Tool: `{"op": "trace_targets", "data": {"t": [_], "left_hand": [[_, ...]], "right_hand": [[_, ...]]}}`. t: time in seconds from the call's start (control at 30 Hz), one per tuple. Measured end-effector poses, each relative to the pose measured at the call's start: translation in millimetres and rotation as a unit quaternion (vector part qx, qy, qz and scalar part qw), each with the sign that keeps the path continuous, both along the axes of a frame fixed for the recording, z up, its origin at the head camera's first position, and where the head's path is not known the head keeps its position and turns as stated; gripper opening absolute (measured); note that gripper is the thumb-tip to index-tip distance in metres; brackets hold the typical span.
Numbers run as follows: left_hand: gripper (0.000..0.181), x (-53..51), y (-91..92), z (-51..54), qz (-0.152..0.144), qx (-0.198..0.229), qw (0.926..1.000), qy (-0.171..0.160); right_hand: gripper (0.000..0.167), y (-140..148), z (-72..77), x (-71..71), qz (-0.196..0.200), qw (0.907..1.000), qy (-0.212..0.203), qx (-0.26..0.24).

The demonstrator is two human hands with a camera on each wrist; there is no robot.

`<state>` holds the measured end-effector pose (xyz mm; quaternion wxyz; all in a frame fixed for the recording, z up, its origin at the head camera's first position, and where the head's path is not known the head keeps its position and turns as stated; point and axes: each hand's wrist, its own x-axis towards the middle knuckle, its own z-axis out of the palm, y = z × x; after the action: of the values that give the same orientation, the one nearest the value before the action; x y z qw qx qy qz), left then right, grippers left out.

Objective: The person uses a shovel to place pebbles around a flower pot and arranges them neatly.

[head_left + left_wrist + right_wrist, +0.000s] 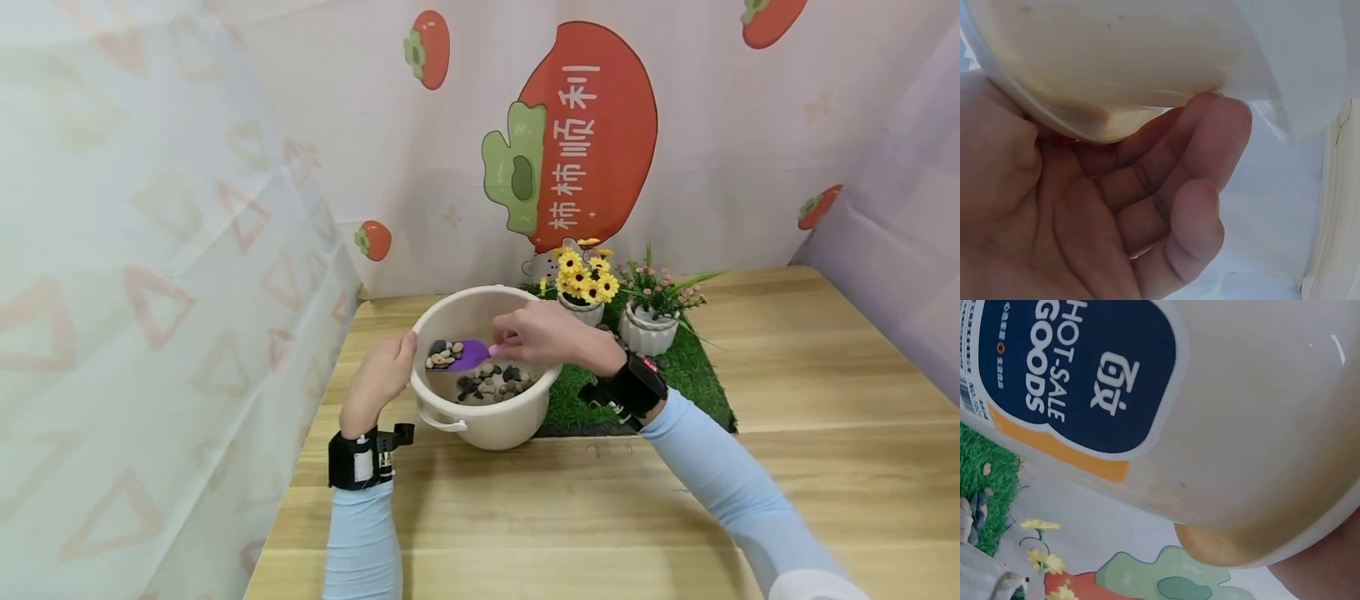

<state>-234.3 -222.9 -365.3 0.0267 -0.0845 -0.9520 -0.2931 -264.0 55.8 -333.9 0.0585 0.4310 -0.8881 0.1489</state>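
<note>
A white bucket (512,427) stands on the table, partly over a mat of artificial grass. At its left rim my left hand (379,375) holds on, with the thumb on top; the left wrist view shows its fingers (1175,162) curled beneath the rim, against the outer wall. My right hand (553,333) reaches over the right rim and grips a small purple shovel (471,356) by its handle. Several pebbles (444,356) lie on the shovel's blade inside the bucket. More dark and tan pebbles (491,385) cover part of the bucket's floor.
Behind the bucket's right side stand a pot of yellow flowers (582,283) and a white pot with a pink-flowered plant (651,329), both on the grass mat (697,392). A printed curtain (442,167) hangs along the back. The bucket's handle (442,423) hangs at the front.
</note>
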Motion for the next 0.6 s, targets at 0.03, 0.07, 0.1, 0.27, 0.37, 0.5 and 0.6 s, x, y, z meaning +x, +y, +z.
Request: {"op": "trace_targets", "data": {"t": [0.03, 0.07, 0.1, 0.27, 0.37, 0.5, 0.6], "left_hand": [[0.054, 0.3, 0.5, -0.3, -0.001, 0.001, 1.0000, -0.003], [0.054, 0.8, 1.0, -0.4, -0.001, 0.001, 1.0000, -0.006], [0.054, 1.2, 1.5, -0.4, -0.001, -0.001, 1.0000, -0.006], [0.053, 1.7, 2.9, 0.0, -0.005, 0.000, 1.0000, -0.003], [0.052, 1.2, 2.9, -0.3, -0.008, 0.005, 0.9999, -0.004], [0.052, 0.7, 2.3, -0.7, -0.009, 0.007, 0.9999, -0.004], [0.052, 0.4, 1.6, -0.8, -0.010, 0.009, 0.9999, -0.003]], "right_hand": [[0.011, 1, -1.1, 0.6, 0.000, 1.0000, 0.000, -0.003], [0.011, 2, -1.9, 1.2, 0.002, 1.0000, 0.000, -0.008], [0.011, 3, -2.5, 1.8, 0.003, 0.9999, 0.000, -0.011], [0.010, 5, -5.1, 5.5, -0.001, 0.9994, 0.014, -0.032], [0.009, 6, -7.4, 8.8, -0.010, 0.9988, 0.017, -0.046], [0.011, 5, -9.2, 13.9, -0.027, 0.9973, 0.022, -0.064], [0.010, 4, -9.1, 17.8, -0.042, 0.9957, 0.029, -0.077]]}}
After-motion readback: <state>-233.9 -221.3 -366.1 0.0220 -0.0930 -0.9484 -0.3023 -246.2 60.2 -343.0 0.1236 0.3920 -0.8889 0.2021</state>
